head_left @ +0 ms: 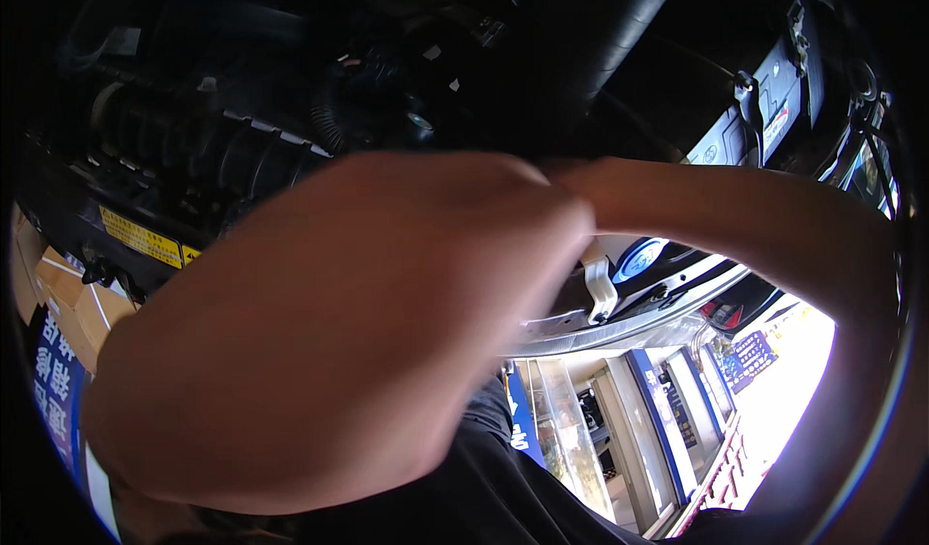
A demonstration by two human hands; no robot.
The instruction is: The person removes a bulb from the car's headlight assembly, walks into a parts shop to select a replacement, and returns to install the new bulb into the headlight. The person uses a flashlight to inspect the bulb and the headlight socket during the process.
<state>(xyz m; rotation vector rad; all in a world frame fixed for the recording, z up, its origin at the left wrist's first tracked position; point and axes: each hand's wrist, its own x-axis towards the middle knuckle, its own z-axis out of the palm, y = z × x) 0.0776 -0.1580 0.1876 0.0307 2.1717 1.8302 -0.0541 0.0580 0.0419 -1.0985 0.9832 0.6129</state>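
Observation:
My left hand and forearm (368, 322) fill the middle of the view, very close and blurred, reaching up from the lower left. My right hand and forearm (677, 206) come in from the right edge and meet the left near the upper middle. No fingers can be made out, and I cannot tell whether either hand holds anything. Behind them lies a dark open engine bay (290, 90) with black ribbed hoses. A white-sided car battery (764, 109) sits at the upper right.
A yellow warning label (140, 238) is on the black front panel at left. A white body edge with a latch (600, 293) runs under my arms. Cardboard boxes (77, 303) and a blue banner (53, 390) are at left, a glass shop front (629, 429) at lower right.

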